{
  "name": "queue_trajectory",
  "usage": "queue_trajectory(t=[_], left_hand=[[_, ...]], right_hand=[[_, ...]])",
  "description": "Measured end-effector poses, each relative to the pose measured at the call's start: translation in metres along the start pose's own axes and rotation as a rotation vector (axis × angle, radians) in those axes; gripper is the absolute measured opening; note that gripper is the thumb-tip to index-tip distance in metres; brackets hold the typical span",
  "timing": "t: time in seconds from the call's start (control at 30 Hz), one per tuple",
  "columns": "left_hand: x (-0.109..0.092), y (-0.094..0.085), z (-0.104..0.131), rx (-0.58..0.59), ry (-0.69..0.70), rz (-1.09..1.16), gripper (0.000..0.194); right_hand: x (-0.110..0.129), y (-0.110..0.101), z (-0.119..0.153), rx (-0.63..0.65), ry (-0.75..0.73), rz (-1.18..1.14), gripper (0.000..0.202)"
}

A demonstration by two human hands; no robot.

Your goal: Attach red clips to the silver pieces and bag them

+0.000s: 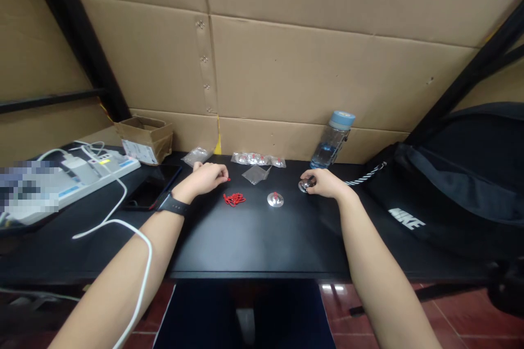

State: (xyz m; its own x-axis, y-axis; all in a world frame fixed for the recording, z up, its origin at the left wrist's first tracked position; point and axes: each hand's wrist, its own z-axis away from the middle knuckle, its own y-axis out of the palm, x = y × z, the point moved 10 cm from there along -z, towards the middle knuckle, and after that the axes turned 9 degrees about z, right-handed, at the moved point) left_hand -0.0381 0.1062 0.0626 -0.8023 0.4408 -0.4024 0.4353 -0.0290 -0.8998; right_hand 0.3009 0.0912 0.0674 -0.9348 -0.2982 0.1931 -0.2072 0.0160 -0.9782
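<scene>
My left hand (pixel 208 176), with a dark watch on its wrist, rests over the black table (pixel 254 245) left of centre. Its fingers are curled together, and a small bit of red shows at the fingertips. Just below lies a tangle of red cord (pixel 233 199). A round silvery metal piece with a red top (pixel 275 199) sits alone near the middle. To the right, my right hand (pixel 321 182) has its fingers closed on a shiny metal disc (pixel 305 185) at the table surface. A flat clear bag (pixel 256 174) lies between the hands, further back.
Packed metal pieces (pixel 257 159) line the cardboard wall, with a clear bag (pixel 197 156) to their left. A bottle (pixel 331 142) leans behind my right hand. A black backpack (pixel 442 196) fills the right side. Box (pixel 149 136), phone (pixel 149 188), power strip (pixel 94 177) and white cable (pixel 149 262) occupy the left.
</scene>
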Motion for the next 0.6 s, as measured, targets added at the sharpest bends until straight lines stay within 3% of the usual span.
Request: queue_trajectory(t=[0.13, 0.4, 0.6], left_hand=[[-0.03, -0.016, 0.003, -0.142, 0.103, 0.152, 0.019], [-0.103, -0.027, 0.024, -0.335, 0.299, 0.226, 0.022], [-0.125, -0.022, 0.032, -0.4, 0.319, 0.261, 0.026]], right_hand=[[0.015, -0.019, 0.003, -0.134, -0.038, -0.253, 0.042], [0.08, -0.032, 0.015, -0.167, -0.218, -1.028, 0.051], [0.116, -0.017, 0.015, -0.105, -0.285, -1.234, 0.053]])
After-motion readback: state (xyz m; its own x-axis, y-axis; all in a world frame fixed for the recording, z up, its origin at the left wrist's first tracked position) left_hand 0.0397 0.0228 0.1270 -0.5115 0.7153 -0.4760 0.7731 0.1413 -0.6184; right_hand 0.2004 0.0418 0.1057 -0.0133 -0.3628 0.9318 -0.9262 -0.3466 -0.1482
